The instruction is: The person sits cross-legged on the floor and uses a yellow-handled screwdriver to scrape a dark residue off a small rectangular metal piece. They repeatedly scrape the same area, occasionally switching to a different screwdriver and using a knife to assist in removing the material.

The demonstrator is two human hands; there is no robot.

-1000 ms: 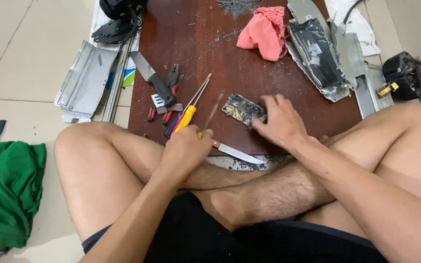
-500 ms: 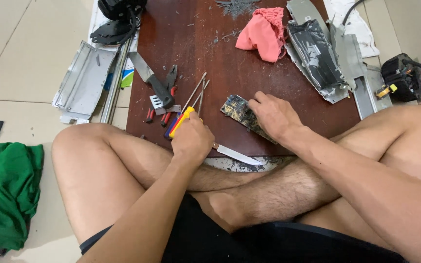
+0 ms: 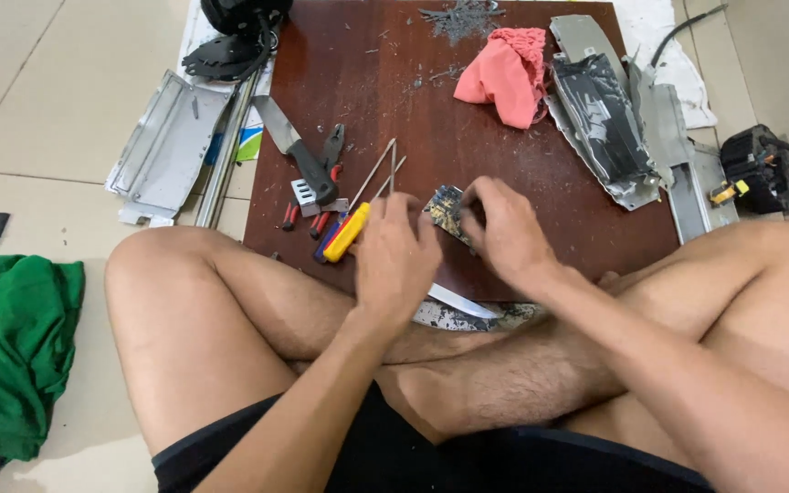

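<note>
I sit cross-legged at a dark brown board (image 3: 367, 82) on the tiled floor. A small dark circuit board piece (image 3: 444, 204) lies near the board's front edge. My right hand (image 3: 504, 233) grips it from the right. My left hand (image 3: 394, 260) has its bent fingers at the piece's left edge. A yellow-handled screwdriver (image 3: 347, 233) lies just left of my left hand, beside two thin metal rods (image 3: 378, 169). A knife blade (image 3: 461, 302) sticks out from under my left wrist; its handle is hidden.
On the board lie a black-handled scraper (image 3: 299, 155), red-handled pliers (image 3: 326, 178), a pink cloth (image 3: 504, 73) and grey casing parts (image 3: 604, 119). A metal panel (image 3: 166, 146) and green cloth (image 3: 11, 347) are on the left, a black device (image 3: 764, 169) on the right.
My left hand has moved up and right, from beside the screwdriver to the circuit board piece. My right hand has stayed on the piece, and the knife blade has not moved.
</note>
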